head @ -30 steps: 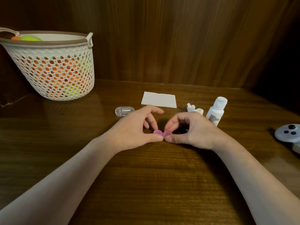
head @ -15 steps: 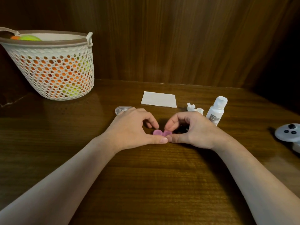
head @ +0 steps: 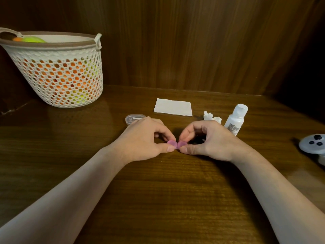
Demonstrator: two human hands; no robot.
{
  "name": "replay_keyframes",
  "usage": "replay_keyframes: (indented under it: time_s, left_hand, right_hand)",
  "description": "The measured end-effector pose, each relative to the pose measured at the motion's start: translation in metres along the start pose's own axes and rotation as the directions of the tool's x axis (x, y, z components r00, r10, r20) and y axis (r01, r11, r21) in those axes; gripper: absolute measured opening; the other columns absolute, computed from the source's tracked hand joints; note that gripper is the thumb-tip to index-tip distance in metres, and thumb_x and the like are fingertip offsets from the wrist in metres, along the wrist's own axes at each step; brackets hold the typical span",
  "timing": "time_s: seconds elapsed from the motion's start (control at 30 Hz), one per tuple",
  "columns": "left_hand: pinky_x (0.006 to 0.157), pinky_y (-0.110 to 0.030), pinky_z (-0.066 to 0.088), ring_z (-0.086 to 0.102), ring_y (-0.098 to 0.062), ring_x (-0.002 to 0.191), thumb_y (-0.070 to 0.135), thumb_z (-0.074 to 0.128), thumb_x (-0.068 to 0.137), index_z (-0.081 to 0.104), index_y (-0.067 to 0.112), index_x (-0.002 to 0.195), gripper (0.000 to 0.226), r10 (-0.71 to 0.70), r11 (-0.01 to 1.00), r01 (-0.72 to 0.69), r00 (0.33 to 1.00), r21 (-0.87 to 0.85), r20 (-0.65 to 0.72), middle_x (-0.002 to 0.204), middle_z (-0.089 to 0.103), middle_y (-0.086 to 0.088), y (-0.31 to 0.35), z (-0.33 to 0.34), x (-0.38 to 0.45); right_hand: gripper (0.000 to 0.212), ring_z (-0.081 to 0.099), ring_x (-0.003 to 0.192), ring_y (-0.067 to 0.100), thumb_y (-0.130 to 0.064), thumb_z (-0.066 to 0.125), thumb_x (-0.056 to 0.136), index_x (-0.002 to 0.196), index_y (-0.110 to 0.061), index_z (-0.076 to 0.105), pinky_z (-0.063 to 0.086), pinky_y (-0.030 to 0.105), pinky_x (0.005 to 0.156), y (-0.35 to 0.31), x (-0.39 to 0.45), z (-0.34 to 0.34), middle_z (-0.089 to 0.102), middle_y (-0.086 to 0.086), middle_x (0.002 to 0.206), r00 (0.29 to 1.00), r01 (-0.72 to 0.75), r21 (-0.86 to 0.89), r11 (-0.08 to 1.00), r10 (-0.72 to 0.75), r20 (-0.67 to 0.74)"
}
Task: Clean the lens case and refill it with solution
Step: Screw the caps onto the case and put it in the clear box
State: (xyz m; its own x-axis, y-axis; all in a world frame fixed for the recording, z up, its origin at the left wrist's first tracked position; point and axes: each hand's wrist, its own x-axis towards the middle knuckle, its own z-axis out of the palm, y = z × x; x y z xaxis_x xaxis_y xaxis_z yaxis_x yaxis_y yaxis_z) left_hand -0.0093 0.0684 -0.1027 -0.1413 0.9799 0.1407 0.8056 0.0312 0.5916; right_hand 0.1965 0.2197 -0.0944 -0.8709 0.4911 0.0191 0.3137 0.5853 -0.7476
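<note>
Plastic, small and stiff, the pink lens case should weigh almost nothing and skid easily on the glossy counter, so each round cap is best pinched at its rim. It lies mid-counter between both hands: the left hand pinches the left cap, the right hand the right, each grip clamped thumb against fingertip. Around it, largest first: mesh basket far left, folded tissue, solution bottle, controller, clear box, crumpled wad. Nothing blocks the case.
</note>
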Motion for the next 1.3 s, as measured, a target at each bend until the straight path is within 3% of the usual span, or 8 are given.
replay_keyframes:
  time_s: [0.13,0.3,0.43,0.57,0.83,1.17,1.3]
  left_hand:
    - [0.098,-0.039,0.052,0.055,0.002,0.108,0.041,0.079,0.092,0.076,0.048,0.111,0.021,0.020,0.999,-0.019,0.998,-0.030,0.052,0.109,0.063,0.032,-0.001,0.000,0.001]
    - [0.100,-0.036,0.053,0.055,0.009,0.108,0.035,0.078,0.094,0.075,0.049,0.114,0.025,0.012,0.999,-0.008,0.996,-0.047,0.088,0.111,0.062,0.034,-0.002,0.000,0.002]
    - [0.088,-0.029,0.055,0.059,0.003,0.107,0.057,0.079,0.086,0.073,0.045,0.119,0.036,0.037,0.999,-0.037,0.999,0.010,0.013,0.114,0.065,0.027,-0.001,-0.001,-0.001]
    - [0.076,-0.020,0.047,0.061,0.007,0.096,0.074,0.075,0.078,0.074,0.044,0.101,0.037,0.010,0.992,-0.001,0.997,0.123,-0.078,0.101,0.067,0.026,0.001,0.001,-0.001]
    - [0.094,-0.035,0.057,0.061,0.003,0.102,0.048,0.080,0.088,0.078,0.042,0.102,0.015,0.007,0.999,-0.006,0.999,0.031,-0.050,0.103,0.068,0.025,0.009,0.002,-0.001]
    - [0.104,-0.045,0.050,0.055,-0.001,0.113,0.033,0.073,0.098,0.075,0.044,0.117,0.022,0.030,0.999,-0.031,0.998,0.030,0.061,0.111,0.063,0.024,0.008,0.000,0.000]
    - [0.103,-0.042,0.052,0.055,0.002,0.112,0.035,0.074,0.097,0.074,0.045,0.120,0.025,0.033,0.999,-0.036,0.997,0.039,0.073,0.113,0.062,0.027,0.006,-0.002,0.000]
  right_hand:
    - [0.024,0.073,0.100,-0.005,-0.036,0.093,0.083,0.102,-0.034,0.078,0.045,0.023,0.091,0.000,0.000,0.000,0.083,-0.017,0.096,1.000,0.005,-0.005,1.000,-0.005,0.005]
    - [0.024,0.073,0.100,-0.005,-0.036,0.093,0.083,0.101,-0.035,0.078,0.045,0.023,0.090,0.000,-0.001,0.000,0.083,-0.017,0.097,1.000,0.013,-0.001,1.000,-0.013,-0.001]
    - [0.022,0.072,0.099,-0.006,-0.035,0.093,0.084,0.100,-0.037,0.078,0.046,0.021,0.086,0.001,0.001,0.000,0.082,-0.019,0.096,1.000,0.006,-0.007,1.000,-0.006,-0.003]
    - [0.022,0.072,0.099,-0.006,-0.036,0.093,0.083,0.100,-0.037,0.078,0.046,0.023,0.087,0.002,0.001,0.000,0.082,-0.019,0.097,1.000,0.000,-0.010,1.000,0.000,-0.009]
    - [0.024,0.073,0.099,-0.005,-0.038,0.092,0.082,0.101,-0.037,0.077,0.046,0.026,0.093,0.001,0.001,0.001,0.082,-0.019,0.096,1.000,0.020,-0.026,0.999,-0.020,-0.015]
    - [0.024,0.074,0.098,-0.004,-0.036,0.091,0.083,0.101,-0.037,0.077,0.047,0.024,0.092,0.000,0.000,0.001,0.082,-0.019,0.096,0.999,0.030,-0.025,0.999,-0.031,-0.009]
    - [0.024,0.074,0.099,-0.004,-0.035,0.091,0.083,0.102,-0.037,0.077,0.048,0.025,0.093,0.001,0.001,0.001,0.083,-0.019,0.097,1.000,0.028,-0.021,0.999,-0.028,-0.010]
